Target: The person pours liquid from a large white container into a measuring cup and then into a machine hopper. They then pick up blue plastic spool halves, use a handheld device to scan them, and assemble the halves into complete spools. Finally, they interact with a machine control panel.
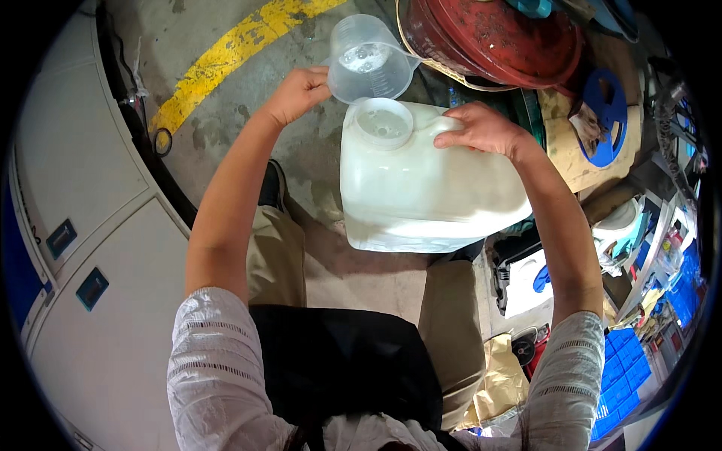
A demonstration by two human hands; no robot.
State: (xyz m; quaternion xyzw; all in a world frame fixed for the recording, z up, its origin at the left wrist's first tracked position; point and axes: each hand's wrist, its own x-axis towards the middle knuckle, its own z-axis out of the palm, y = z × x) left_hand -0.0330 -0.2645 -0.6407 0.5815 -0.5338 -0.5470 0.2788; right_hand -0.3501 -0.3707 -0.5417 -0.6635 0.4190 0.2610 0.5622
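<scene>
A large white plastic jerrycan is in front of me, its round mouth uncapped, with bubbly liquid showing inside. My right hand is closed round the handle on its top. Just beyond the mouth, a clear measuring jug with foamy liquid in it is tilted, its rim toward me and close to the jerrycan. Closed at the jug's left side is my left hand; its fingertips are partly hidden behind the jug, where they grip it.
A red lidded bucket stands beyond the jerrycan at right. Near it lies a blue plastic disc on cardboard. White cabinets line the left side. A yellow stripe marks the concrete floor. Cluttered shelving runs along the right.
</scene>
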